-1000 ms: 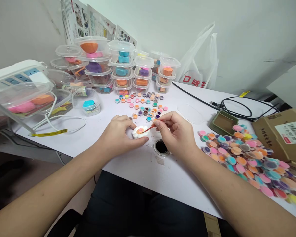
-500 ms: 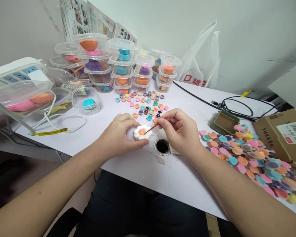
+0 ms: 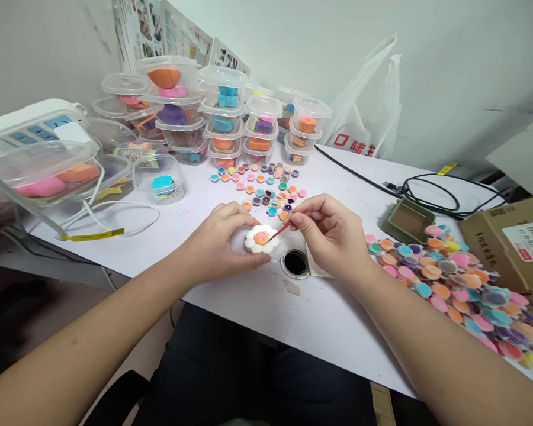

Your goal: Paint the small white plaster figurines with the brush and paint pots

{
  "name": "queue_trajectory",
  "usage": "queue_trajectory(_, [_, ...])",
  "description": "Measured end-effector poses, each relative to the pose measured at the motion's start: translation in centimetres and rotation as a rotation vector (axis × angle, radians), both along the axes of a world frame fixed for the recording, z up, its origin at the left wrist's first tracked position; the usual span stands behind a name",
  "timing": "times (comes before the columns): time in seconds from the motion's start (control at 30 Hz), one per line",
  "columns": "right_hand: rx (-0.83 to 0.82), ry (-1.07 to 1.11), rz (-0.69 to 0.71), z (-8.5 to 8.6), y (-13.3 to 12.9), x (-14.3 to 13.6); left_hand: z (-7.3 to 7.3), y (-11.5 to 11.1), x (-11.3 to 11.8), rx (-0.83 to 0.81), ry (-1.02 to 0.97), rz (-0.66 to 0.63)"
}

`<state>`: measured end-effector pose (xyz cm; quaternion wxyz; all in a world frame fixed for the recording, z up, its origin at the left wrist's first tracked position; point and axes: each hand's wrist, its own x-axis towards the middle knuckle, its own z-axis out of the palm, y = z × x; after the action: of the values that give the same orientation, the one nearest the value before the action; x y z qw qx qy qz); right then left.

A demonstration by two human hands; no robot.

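A white flower-shaped piece (image 3: pixel 262 239) with an orange and pink centre is pinched by its edge between the thumb and fingers of my left hand (image 3: pixel 224 242). My right hand (image 3: pixel 333 234) is closed on a thin red paintbrush (image 3: pixel 285 227). The dark brush tip is at the right side of the flower, close to its coloured middle; whether it touches cannot be told. Behind the hands lie several strips of small paint pots (image 3: pixel 266 192), some with their lids open.
Clear tubs (image 3: pixel 222 112) with coloured shapes are stacked at the back. A pile of paint pots (image 3: pixel 462 284) spreads on the right beside a cardboard box (image 3: pixel 510 236) and a green tray (image 3: pixel 406 220). A round cable hole (image 3: pixel 295 262) and a white power strip (image 3: pixel 35 127) also show.
The brush tip has shifted from the flower's orange centre outward to its right side. The flower appears tilted slightly differently. The whole view has moved a little.
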<state>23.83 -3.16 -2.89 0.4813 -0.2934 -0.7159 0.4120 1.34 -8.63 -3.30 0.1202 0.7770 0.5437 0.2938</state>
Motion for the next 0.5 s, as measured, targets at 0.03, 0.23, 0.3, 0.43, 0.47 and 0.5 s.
queue_trajectory(0.03, [0.005,-0.003,-0.008,0.1,0.0,0.1,0.0,0.0,0.0,-0.004,0.003,0.001])
queue_trajectory(0.23, [-0.005,0.052,-0.057,0.6,-0.2,0.1,0.1,0.0,-0.2,-0.019,0.024,-0.012])
queue_trajectory(0.3, [-0.022,0.091,-0.083,0.5,-0.1,-0.1,0.1,-0.1,-0.2,-0.020,0.038,-0.012])
queue_trajectory(0.43, [-0.013,0.091,-0.161,0.1,0.3,-0.8,-0.1,-0.3,0.0,-0.064,0.083,0.046])
queue_trajectory(0.47, [0.002,0.071,-0.171,0.0,0.4,-1.0,-0.1,-0.4,0.1,-0.074,0.100,0.074])
queue_trajectory(0.5, [0.017,0.051,-0.177,-0.2,0.5,-1.2,-0.1,-0.5,0.2,-0.078,0.117,0.103])
